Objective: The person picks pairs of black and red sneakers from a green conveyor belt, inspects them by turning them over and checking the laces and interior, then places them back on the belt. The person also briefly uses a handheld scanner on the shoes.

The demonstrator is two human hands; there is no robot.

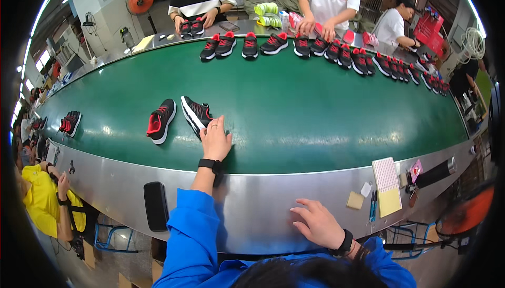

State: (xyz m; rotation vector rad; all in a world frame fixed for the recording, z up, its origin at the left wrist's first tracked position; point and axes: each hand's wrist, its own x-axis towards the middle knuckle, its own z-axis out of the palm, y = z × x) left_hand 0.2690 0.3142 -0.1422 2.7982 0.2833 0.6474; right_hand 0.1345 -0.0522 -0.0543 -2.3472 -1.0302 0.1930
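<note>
My left hand (215, 139) reaches over the green conveyor belt (294, 125) and grips a black sneaker (195, 111) with red lining near its heel. That sneaker is tipped, its white sole edge turned toward the left. Its heel is partly hidden by my fingers. Just left of it stands a matching black and red sneaker (161, 121), apart from my hand. Above the metal table edge (252, 204), my right hand (318, 226) is open with fingers spread, holding nothing.
Several black and red sneakers (250, 46) line the belt's far side, where co-workers handle shoes. More sneakers (70, 123) sit far left. On the metal edge lie a black phone (155, 206), a notepad (386, 187), blue pens (373, 205) and a sponge-like yellowish block (355, 200).
</note>
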